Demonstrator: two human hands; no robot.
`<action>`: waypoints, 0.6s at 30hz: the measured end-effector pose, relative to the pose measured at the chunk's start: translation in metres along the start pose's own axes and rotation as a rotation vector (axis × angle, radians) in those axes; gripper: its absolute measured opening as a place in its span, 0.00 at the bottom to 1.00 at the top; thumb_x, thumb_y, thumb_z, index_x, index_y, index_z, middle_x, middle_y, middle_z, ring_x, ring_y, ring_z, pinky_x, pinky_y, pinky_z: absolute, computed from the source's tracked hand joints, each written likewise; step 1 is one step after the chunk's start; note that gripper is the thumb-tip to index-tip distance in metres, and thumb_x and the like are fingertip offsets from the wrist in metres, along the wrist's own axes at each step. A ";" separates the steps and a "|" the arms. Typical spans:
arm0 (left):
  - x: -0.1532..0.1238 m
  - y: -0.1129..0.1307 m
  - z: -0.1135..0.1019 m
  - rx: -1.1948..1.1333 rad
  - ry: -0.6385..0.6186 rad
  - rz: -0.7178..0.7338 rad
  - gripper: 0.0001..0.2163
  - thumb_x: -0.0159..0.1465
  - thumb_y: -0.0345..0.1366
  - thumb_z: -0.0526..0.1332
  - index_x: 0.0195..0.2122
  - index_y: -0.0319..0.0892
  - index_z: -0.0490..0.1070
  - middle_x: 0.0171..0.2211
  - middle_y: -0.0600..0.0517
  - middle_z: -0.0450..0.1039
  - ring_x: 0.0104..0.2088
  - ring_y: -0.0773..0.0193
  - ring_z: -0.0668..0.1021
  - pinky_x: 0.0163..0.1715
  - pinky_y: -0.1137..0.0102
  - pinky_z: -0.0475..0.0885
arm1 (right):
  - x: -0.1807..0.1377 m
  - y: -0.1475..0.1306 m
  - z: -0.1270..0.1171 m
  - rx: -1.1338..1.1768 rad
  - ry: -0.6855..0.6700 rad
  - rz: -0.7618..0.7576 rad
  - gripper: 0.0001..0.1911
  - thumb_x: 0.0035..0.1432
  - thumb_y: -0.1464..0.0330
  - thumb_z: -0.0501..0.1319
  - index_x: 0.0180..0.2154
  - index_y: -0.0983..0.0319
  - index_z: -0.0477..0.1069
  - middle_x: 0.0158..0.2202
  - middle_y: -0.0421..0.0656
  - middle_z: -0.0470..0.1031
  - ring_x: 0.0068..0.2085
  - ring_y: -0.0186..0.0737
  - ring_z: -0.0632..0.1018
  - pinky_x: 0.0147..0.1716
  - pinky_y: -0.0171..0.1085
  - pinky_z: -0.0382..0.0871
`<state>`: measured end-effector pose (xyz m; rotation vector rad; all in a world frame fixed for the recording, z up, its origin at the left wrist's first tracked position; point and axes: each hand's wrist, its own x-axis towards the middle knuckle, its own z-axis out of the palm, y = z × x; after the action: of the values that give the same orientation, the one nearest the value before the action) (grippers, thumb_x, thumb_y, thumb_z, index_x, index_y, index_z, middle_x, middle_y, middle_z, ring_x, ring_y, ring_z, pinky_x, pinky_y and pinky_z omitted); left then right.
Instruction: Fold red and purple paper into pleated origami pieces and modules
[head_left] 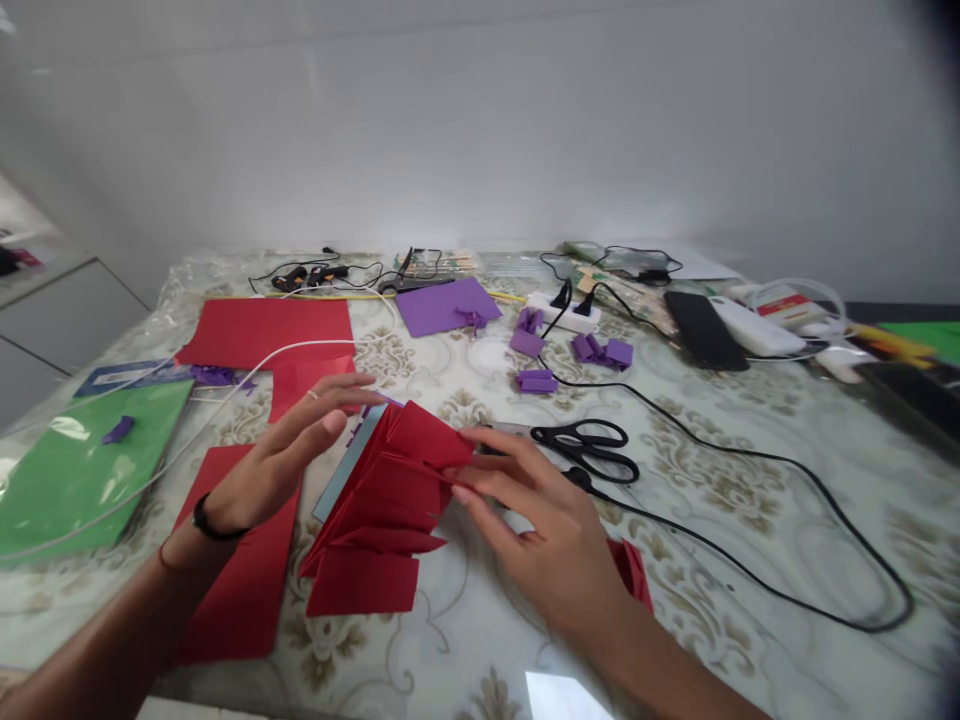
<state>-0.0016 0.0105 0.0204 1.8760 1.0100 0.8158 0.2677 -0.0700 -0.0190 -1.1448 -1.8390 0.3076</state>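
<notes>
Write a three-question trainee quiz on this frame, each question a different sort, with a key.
1. Multiple choice: whose fingers pinch the right edge of the folded red paper? A) left hand B) right hand C) neither of the hands
2. True or false: black plugs sit in the white power strip.
3. Fill in the colour: the scissors have ____ handles.

Key: 1. B; 2. True; 3. black
</notes>
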 end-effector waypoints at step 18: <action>-0.006 -0.015 -0.003 0.283 -0.068 -0.314 0.28 0.69 0.59 0.57 0.63 0.48 0.71 0.61 0.45 0.76 0.62 0.43 0.76 0.59 0.54 0.75 | -0.017 0.000 0.017 -0.073 -0.454 -0.027 0.20 0.73 0.64 0.57 0.61 0.60 0.74 0.74 0.55 0.57 0.73 0.60 0.61 0.66 0.63 0.67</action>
<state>-0.0121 0.0116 0.0075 1.8942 1.3907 0.4395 0.2565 -0.0796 -0.0382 -1.1658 -2.2738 0.5228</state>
